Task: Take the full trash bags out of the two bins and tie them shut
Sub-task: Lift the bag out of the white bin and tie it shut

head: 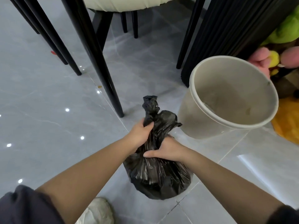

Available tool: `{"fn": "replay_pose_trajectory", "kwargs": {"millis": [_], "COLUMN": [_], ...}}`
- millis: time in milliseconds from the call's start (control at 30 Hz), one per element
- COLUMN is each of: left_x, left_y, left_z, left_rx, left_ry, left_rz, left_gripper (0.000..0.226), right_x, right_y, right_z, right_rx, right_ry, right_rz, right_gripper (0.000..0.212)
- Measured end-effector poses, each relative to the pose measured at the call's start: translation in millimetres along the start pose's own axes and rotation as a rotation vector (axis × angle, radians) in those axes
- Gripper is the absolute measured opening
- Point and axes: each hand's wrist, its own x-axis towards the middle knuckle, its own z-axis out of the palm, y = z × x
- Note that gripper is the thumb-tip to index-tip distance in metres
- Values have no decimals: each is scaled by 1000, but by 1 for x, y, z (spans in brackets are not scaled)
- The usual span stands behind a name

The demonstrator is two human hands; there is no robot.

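A full black trash bag (158, 178) rests on the grey tiled floor in front of me. Its top is gathered into a twisted neck that sticks up and away from me. My left hand (140, 135) is closed around that neck from the left. My right hand (166, 151) grips the bag just below, on the right side, thumb across the plastic. Right of the bag stands a beige bin (200, 123) with no bag in it, its bare inside visible.
Black chair legs (103, 68) stand close behind and left of the bag, with more at the far left. A black fluted table base (226, 29) rises behind the bin. Plush toys (278, 62) lie at the right. My white shoe (98, 210) is bottom centre.
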Motion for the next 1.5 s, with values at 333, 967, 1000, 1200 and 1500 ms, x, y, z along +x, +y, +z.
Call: {"fn": "replay_pose_trajectory", "kwargs": {"millis": [333,967,1000,1200,1500], "left_x": [31,-12,-12,-10,-22], "left_y": [41,6,8,6,15], "left_z": [-33,-106,-103,-79,-94], "left_rx": [424,1831,1848,1825,1290], "left_ry": [-89,-18,-29,-39,-477], "left_rz": [-27,1322,1337,1340,352], "left_gripper": [22,84,84,67,23], "right_x": [25,4,3,2,-6], "right_y": [-20,-51,-52,-62,-54], "right_z": [29,-8,-11,-11,-19], "right_rx": [386,189,155,9,-74], "right_ry": [93,-25,-50,-272,-308], "right_rz": [13,-76,-63,82,-24], "right_gripper": [53,42,39,35,34]}}
